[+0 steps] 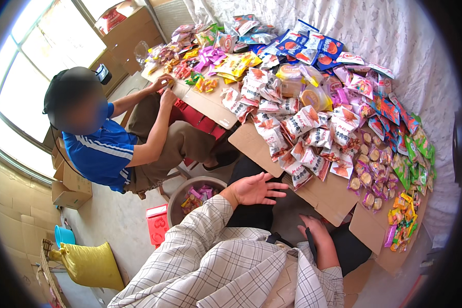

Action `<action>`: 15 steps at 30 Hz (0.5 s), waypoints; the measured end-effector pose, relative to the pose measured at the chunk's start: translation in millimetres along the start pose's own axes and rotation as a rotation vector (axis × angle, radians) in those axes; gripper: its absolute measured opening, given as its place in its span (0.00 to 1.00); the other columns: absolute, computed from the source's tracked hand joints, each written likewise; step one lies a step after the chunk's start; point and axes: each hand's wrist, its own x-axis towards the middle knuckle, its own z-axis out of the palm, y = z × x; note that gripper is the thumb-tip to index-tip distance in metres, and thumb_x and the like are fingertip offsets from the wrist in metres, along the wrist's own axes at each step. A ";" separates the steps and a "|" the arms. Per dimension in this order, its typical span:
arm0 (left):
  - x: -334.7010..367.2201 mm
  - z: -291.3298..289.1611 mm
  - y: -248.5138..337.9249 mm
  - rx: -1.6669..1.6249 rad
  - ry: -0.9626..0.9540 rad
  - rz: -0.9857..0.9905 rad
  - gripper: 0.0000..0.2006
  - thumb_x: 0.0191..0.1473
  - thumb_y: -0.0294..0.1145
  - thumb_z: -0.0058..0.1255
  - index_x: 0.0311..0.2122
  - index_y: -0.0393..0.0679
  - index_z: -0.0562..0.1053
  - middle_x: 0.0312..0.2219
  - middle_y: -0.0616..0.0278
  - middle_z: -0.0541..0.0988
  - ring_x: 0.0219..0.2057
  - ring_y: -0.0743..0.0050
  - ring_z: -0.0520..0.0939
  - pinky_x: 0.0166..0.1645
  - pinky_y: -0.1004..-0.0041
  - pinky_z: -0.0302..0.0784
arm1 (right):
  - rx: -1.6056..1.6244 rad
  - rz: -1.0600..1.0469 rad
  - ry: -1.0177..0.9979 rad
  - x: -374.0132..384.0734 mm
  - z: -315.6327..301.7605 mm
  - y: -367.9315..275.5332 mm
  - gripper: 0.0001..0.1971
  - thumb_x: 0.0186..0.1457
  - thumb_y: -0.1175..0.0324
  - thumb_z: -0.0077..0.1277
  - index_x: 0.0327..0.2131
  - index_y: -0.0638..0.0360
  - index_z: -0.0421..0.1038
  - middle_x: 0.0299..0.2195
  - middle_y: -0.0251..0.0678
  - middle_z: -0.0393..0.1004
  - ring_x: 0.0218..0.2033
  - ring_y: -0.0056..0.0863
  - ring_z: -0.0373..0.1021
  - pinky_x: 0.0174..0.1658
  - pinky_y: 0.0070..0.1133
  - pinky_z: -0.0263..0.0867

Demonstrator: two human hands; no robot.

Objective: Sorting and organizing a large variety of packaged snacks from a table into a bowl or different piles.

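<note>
My left hand [255, 190] is held palm up over my dark-trousered lap, its fingers spread and nothing in it. My right hand [316, 231] is lower, near my right thigh, with its fingers loosely apart and no object visible in it. A dark strap crosses beside that hand. Just beyond both hands, a cardboard-covered table [318, 197] bears a heap of white-and-brown snack packets [301, 122]. Round purple-wrapped biscuits [367, 177] lie to its right. Small orange and yellow packets [403, 218] sit near the table's right end.
Blue bags [326, 51], yellow bags [236, 65] and clear-lidded tubs [313, 96] are piled farther back. A co-worker in a blue shirt [100, 154] sits at the left, hands at the table. A tub [175, 197] of small packets, a red box [157, 225] and a yellow sack [92, 265] stand on the floor.
</note>
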 end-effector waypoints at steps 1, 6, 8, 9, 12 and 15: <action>0.7 1.1 0.5 0.003 0.013 -0.003 0.17 0.63 0.55 0.46 0.51 0.61 0.70 0.68 0.47 0.52 0.67 0.45 0.58 0.64 0.51 0.64 | 0.009 -0.001 0.003 -0.6 0.1 1.0 0.23 0.52 0.65 0.58 0.52 0.60 0.70 0.43 0.52 0.75 0.45 0.51 0.72 0.48 0.38 0.70; -1.0 0.2 -3.3 -0.002 -0.008 -0.001 0.20 0.62 0.55 0.46 0.55 0.59 0.67 0.68 0.48 0.53 0.67 0.46 0.58 0.64 0.51 0.63 | -0.006 -0.002 -0.055 -2.6 6.5 9.6 0.24 0.54 0.64 0.57 0.54 0.59 0.69 0.45 0.52 0.75 0.48 0.51 0.71 0.51 0.38 0.68; -3.1 2.6 -3.5 0.006 0.010 -0.003 0.22 0.62 0.56 0.47 0.56 0.59 0.67 0.68 0.48 0.53 0.67 0.46 0.58 0.65 0.51 0.62 | -0.032 0.029 -0.079 1.3 2.3 6.3 0.24 0.54 0.63 0.57 0.53 0.59 0.69 0.45 0.53 0.75 0.48 0.51 0.71 0.51 0.38 0.68; -5.4 1.5 -5.0 0.007 -0.009 0.005 0.23 0.62 0.56 0.47 0.57 0.58 0.66 0.68 0.48 0.53 0.67 0.46 0.58 0.65 0.50 0.62 | -0.016 0.007 -0.057 2.1 5.7 7.4 0.23 0.54 0.65 0.57 0.53 0.60 0.69 0.45 0.53 0.75 0.48 0.51 0.71 0.51 0.37 0.68; -5.2 -1.8 -3.5 0.031 -0.004 0.018 0.24 0.62 0.55 0.47 0.58 0.58 0.66 0.68 0.47 0.53 0.67 0.45 0.57 0.65 0.50 0.61 | -0.005 0.013 -0.058 -0.4 4.6 8.5 0.23 0.53 0.65 0.58 0.53 0.61 0.70 0.46 0.53 0.75 0.49 0.51 0.71 0.52 0.36 0.68; -6.7 -1.8 -2.1 0.025 0.006 0.018 0.25 0.62 0.56 0.46 0.60 0.57 0.65 0.68 0.47 0.53 0.67 0.45 0.57 0.65 0.50 0.61 | -0.015 0.040 -0.078 1.0 2.2 7.0 0.23 0.54 0.64 0.57 0.53 0.61 0.70 0.47 0.53 0.75 0.50 0.51 0.71 0.53 0.36 0.67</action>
